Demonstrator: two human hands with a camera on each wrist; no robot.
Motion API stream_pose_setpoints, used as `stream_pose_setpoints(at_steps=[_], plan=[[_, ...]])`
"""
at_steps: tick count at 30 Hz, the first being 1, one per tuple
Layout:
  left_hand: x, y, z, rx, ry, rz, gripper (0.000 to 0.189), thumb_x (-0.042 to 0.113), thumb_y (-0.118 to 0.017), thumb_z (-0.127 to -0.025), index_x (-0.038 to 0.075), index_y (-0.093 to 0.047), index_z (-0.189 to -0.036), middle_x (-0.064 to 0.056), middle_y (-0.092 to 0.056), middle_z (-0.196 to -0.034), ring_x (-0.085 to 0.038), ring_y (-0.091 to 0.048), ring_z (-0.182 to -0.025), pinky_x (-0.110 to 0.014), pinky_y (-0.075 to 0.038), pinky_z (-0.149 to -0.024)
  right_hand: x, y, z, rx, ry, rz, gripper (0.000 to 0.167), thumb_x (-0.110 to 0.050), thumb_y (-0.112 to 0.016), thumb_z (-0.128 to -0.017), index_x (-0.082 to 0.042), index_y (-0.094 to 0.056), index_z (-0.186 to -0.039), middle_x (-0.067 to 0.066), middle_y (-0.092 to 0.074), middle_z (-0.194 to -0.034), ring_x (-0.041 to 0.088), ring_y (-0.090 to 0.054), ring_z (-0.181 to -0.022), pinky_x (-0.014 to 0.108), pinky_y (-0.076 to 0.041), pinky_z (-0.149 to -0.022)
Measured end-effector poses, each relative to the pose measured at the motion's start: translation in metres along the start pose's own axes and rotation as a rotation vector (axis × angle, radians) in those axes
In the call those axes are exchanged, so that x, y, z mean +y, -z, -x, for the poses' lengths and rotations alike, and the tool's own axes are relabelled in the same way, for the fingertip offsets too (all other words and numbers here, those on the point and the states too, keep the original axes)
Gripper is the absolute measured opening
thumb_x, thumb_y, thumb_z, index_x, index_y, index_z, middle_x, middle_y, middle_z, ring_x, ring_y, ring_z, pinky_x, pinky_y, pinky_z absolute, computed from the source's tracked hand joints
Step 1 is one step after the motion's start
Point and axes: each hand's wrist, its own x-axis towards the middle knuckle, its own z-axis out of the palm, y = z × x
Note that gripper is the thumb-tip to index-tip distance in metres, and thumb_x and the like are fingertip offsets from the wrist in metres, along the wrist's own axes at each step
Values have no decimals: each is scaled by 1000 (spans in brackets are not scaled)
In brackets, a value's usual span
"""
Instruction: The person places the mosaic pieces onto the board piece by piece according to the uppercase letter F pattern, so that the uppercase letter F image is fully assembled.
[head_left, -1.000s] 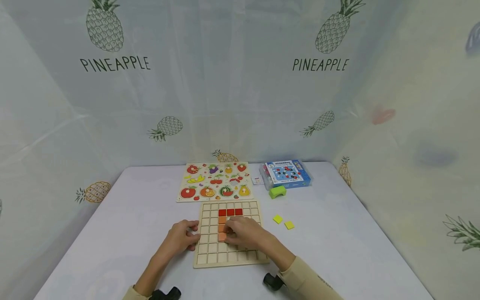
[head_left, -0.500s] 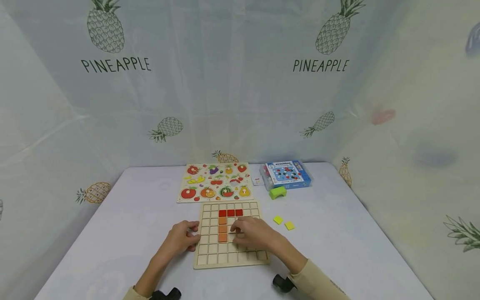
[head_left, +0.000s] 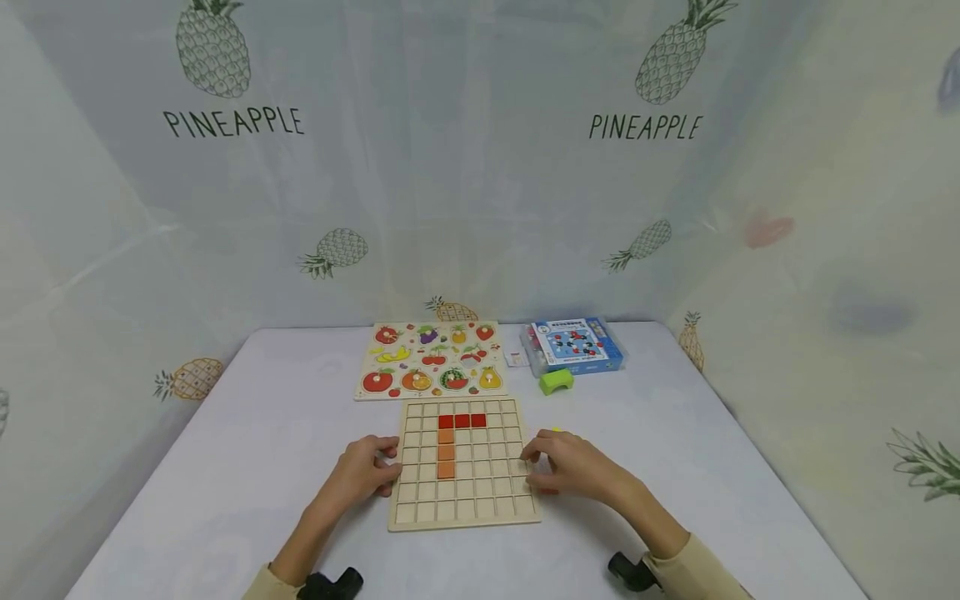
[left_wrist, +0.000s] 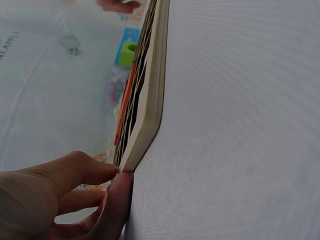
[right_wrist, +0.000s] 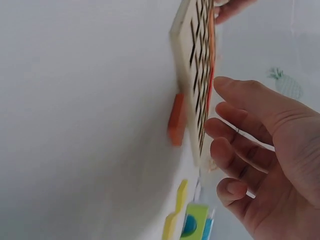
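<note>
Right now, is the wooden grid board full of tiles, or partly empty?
Partly empty: the wooden grid board holds three red tiles and three orange tiles; its other visible cells are bare.

Green arch-shaped block (head_left: 557, 381) beyond the right hand (head_left: 576, 468), blue box (head_left: 574, 344) farther past that hand, fruit-picture board (head_left: 432, 362) forward and left of it, pineapple-print sheet (head_left: 465, 167) farthest away.
</note>
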Motion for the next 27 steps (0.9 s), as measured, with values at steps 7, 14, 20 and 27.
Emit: stream_pose_setpoints(at_steps=[7,14,20,27], plan=[[1,2,-3,-1,10,-15,50,2,-73,-81,-6,-59,-129,-5,-63,-95,-10,-61,-54,-22,-53,-47,19,0,19,9,-17,10,30,-39,-74,-85,-18,-72,-106,-9,-67,-94,2,-46,-69,18,-40,-63],[3,1,-2,-10,14,-7,51,2,-73,-82,-7,-58,-130,-5,-62,-96,-10,-61,-54,-22,-53,-46,27,-4,27,-1,4,-10,23,-32,-76,-83,-19,-73,-102,-9,-64,-94,3,-50,-72,17,-42,-63],[3,0,0,-9,33,-14,51,4,-74,-81,-6,-59,-129,-4,-61,-93,-11,-60,-53,-21,-52,-46,29,-6,28,-1,-3,-27,17,-28,-77,-83,-20,-74,-97,-9,-63,-94,1,-49,-71,16,-42,-62],[5,-1,1,-8,40,-18,51,4,-75,-81,-5,-60,-129,-5,-60,-94,-11,-60,-55,-22,-53,-47,31,-7,30,20,7,-26,16,-29,-77,-82,-20,-73,-95,-9,-63,-93,-1,-47,-69,16,-41,-61]])
